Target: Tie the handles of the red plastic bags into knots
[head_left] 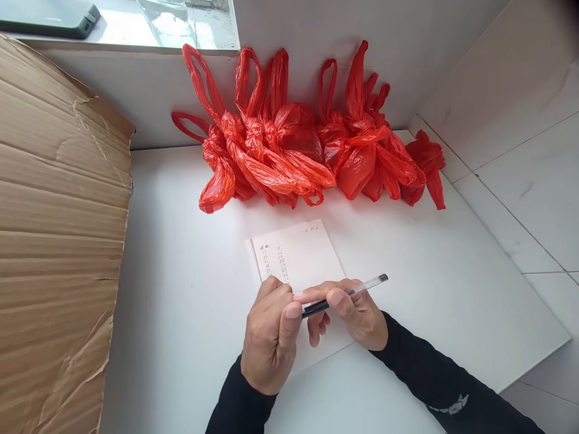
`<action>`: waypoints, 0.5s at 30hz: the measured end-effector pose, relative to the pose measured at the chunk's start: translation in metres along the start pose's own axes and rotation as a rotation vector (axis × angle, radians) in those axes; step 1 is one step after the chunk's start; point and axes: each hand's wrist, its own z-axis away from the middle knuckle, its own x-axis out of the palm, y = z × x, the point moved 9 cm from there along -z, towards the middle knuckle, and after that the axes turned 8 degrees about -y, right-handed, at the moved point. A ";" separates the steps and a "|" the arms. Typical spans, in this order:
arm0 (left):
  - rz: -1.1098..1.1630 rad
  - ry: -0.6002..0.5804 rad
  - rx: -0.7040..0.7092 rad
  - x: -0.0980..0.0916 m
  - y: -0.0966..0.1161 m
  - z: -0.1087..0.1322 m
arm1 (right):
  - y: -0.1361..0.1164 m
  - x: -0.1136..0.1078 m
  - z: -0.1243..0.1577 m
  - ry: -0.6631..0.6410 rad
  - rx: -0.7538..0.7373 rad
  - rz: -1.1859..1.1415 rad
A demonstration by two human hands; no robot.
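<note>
A pen (362, 286) with a clear barrel and a black section is held level between both hands, above the notepad. My left hand (270, 334) is closed round the pen's black end, which its fingers partly hide. With thumb and forefinger, my right hand (350, 310) pinches the barrel, and the clear end sticks out to the right. Under the hands lies the white notepad (307, 253), slightly turned, with two columns of handwritten numbers at its left. My hands and the pen cover part of the written page.
Several knotted red plastic bags (289, 157) stand in a row along the wall behind the notepad. A cardboard box (58, 241) takes up the left side of the white tabletop (181, 319). On the sill at upper left are a phone (49, 18) and a clear glass container (167, 21).
</note>
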 end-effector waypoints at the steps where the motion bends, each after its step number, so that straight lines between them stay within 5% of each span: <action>1: 0.013 0.016 -0.006 -0.001 -0.001 0.000 | 0.000 0.001 -0.002 -0.003 0.007 0.005; 6: -0.016 0.073 -0.063 -0.003 -0.013 0.003 | 0.011 0.004 -0.007 0.031 0.045 -0.003; 9: -0.095 0.134 -0.145 -0.003 -0.014 0.009 | 0.021 -0.016 0.003 0.198 0.066 -0.096; 12: -0.212 0.316 -0.189 -0.021 0.009 0.024 | 0.028 -0.077 0.032 0.613 0.038 -0.224; 15: -0.484 0.452 -0.215 -0.043 0.060 0.049 | 0.024 -0.139 0.055 0.797 0.088 -0.081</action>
